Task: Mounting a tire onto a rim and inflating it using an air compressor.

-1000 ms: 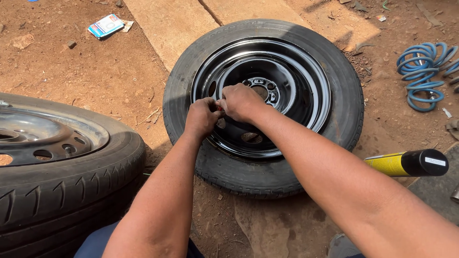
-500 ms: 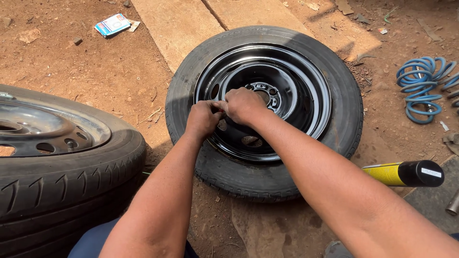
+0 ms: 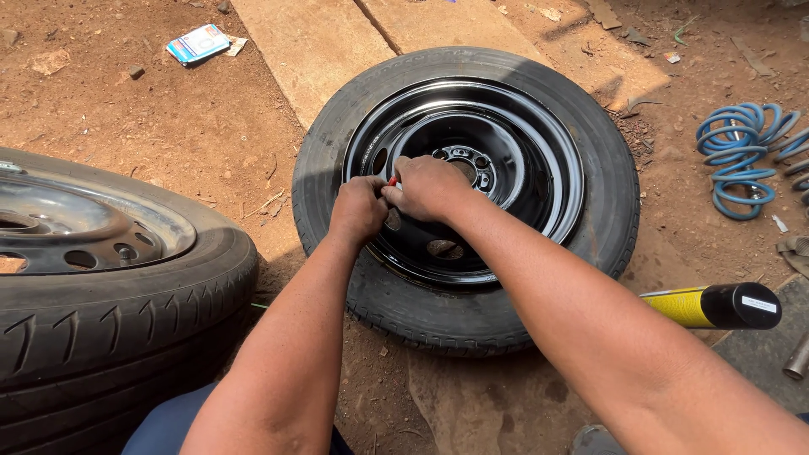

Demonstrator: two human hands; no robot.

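Bare reddish dirt point(image 3: 168, 143) makes up the ground, dry and scattered with small stones and scraps, with pale concrete slabs point(image 3: 337, 42) running across the top of the view.

A small red object point(image 3: 393, 180) shows as a sliver between the two hands, over the left inner side of a glossy black steel rim point(image 3: 522, 160); too little of it is visible to tell what it is. The left hand point(image 3: 357, 211) is curled tight, fingers closed toward that red piece. The right hand point(image 3: 430, 187) is bunched beside it, touching the left, fingers folded in and pinching at the same spot. Both forearms reach in from the lower edge of the view.

The rim sits in a worn black tyre point(image 3: 607, 194) that lies flat on the dirt, partly against the slabs, near the middle of the view. The bolt holes of the hub point(image 3: 468, 160) show just beyond the right hand.

To the left lies a second tyre point(image 3: 126, 320) with a dull grey rim point(image 3: 76, 227), close to the person. At the right, a yellow can with a black cap point(image 3: 716, 305) lies on its side near the right forearm. Further right, a coiled blue hose point(image 3: 742, 160) rests on the dirt. A small blue and white packet point(image 3: 198, 42) lies at the upper left, well apart from everything else.
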